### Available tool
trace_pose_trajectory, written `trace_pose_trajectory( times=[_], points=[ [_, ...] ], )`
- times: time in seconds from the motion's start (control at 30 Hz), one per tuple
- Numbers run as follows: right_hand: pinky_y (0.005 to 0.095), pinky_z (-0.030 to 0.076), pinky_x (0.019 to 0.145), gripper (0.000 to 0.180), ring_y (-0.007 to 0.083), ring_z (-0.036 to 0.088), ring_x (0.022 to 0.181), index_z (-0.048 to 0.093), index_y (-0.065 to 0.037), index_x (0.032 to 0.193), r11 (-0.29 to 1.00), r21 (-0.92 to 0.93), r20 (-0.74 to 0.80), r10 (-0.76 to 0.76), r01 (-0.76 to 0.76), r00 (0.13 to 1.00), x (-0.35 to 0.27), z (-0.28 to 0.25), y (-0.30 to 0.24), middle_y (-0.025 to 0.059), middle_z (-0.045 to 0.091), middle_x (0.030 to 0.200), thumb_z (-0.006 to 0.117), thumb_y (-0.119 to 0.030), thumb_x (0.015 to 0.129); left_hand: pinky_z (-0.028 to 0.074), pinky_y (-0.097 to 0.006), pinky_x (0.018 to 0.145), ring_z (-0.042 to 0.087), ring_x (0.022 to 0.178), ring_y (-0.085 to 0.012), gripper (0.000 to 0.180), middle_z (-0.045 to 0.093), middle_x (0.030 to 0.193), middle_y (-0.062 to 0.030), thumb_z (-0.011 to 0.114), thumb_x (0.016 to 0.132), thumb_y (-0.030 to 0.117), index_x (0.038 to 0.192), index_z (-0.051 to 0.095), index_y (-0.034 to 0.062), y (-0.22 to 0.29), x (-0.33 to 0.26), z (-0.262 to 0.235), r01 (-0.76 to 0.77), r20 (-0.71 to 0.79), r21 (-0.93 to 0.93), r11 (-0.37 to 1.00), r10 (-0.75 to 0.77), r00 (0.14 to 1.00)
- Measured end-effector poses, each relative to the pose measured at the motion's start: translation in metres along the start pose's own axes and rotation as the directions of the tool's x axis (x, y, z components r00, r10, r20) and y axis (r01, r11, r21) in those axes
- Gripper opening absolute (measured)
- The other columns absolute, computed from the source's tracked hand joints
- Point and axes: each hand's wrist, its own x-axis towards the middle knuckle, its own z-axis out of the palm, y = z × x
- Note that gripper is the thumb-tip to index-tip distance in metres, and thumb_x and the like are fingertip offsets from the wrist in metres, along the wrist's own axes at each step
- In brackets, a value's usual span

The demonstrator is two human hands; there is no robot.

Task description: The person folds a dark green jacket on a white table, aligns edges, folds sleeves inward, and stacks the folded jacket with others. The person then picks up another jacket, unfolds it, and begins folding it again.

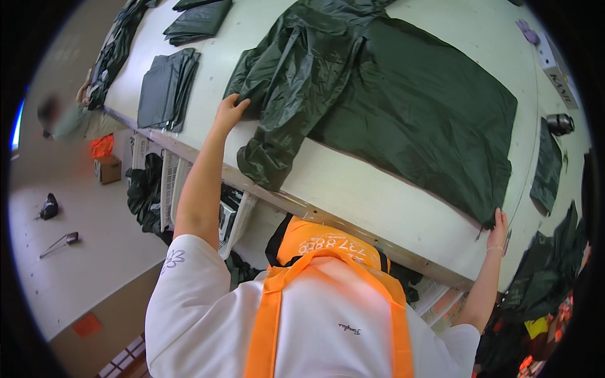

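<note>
A dark green, shiny rain jacket [428, 120] lies spread over the white table in front of me. Its body is fairly flat toward the right, while the left part and a sleeve [277, 142] are bunched and wrinkled. The sleeve's end lies close to the table's near edge. My left hand [232, 114] pinches the cloth at the jacket's left side, fingers bent. At the lower right corner of the hem, my right hand [497, 230] has its fingertips closed on the fabric; its thumb is not clearly seen.
Folded dark green garments [165, 91] lie at the table's left, with more behind. On the right are a black cylindrical object [559, 124], a dark folded piece [546, 167] and a white box [554, 72]. White crates [238, 220] stand below the table edge. Another person [63, 116] appears far left.
</note>
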Motion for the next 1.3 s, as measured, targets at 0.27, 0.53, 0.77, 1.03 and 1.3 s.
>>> trace_pose_trajectory(
  times=[0.27, 0.53, 0.77, 1.03, 1.3],
  points=[
    [0.0241, 0.04, 0.085, 0.02, 0.0104, 0.054, 0.091, 0.055, -0.005, 0.104, 0.995, 0.052, 0.052, -0.088, 0.085, 0.995, -0.009, -0.017, 0.014, 0.0018, 0.06, 0.097, 0.06, -0.018, 0.09, 0.037, -0.028, 0.055, 0.045, 0.057, -0.0155, 0.021, 0.05, 0.062, -0.0069, 0.066, 0.084, 0.019, 0.079, 0.056, 0.0009, -0.018, -0.038, -0.021, -0.061, -0.074, 0.193, 0.979, 0.077, 0.994],
    [0.0361, 0.044, 0.087, 0.028, 0.026, 0.057, 0.097, 0.059, -0.002, 0.105, 0.414, -0.731, -0.015, -0.804, 0.542, 0.595, -0.098, 0.159, -0.049, 0.0154, 0.059, 0.106, 0.067, -0.013, 0.081, 0.04, -0.044, 0.097, 0.06, 0.076, -0.0331, 0.016, 0.063, 0.073, -0.0134, 0.068, 0.072, 0.01, 0.082, 0.057, 0.0041, -0.044, -0.065, 0.005, -0.267, -0.149, 0.414, 0.87, 0.354, 0.923],
    [0.0317, 0.047, 0.081, 0.055, 0.0227, 0.06, 0.098, 0.056, 0.007, 0.113, 1.0, -0.001, 0.753, 0.016, -0.024, 0.658, -0.309, 0.454, -0.042, 0.0161, 0.062, 0.111, 0.06, -0.041, 0.085, 0.04, -0.04, 0.097, 0.062, 0.083, -0.0305, 0.017, 0.066, 0.082, -0.0124, 0.065, 0.072, 0.012, 0.087, 0.059, 0.0055, -0.044, -0.057, 0.015, -0.218, -0.157, 0.497, 0.84, 0.334, 0.929],
    [0.0305, 0.045, 0.072, 0.028, 0.018, 0.058, 0.08, 0.062, 0.006, 0.093, 0.929, -0.368, 0.805, 0.34, -0.04, 0.486, -0.228, 0.4, -0.033, 0.0089, 0.064, 0.088, 0.057, -0.008, 0.07, 0.04, -0.04, 0.097, 0.061, 0.078, -0.032, 0.015, 0.065, 0.077, -0.0129, 0.064, 0.074, 0.012, 0.087, 0.06, 0.0063, -0.047, -0.06, 0.017, -0.224, -0.207, 0.459, 0.86, 0.349, 0.914],
    [0.0378, 0.048, 0.079, 0.03, 0.0378, 0.059, 0.093, 0.062, 0.004, 0.091, 0.066, -0.955, 0.29, 0.028, 0.288, 0.957, -0.023, 0.139, -0.112, 0.0227, 0.063, 0.094, 0.059, -0.018, 0.07, 0.042, -0.044, 0.092, 0.058, 0.086, -0.0383, 0.016, 0.064, 0.081, -0.0159, 0.065, 0.073, 0.01, 0.087, 0.059, 0.0068, -0.055, -0.047, 0.023, -0.306, -0.186, 0.451, 0.838, 0.424, 0.886]
  ],
)
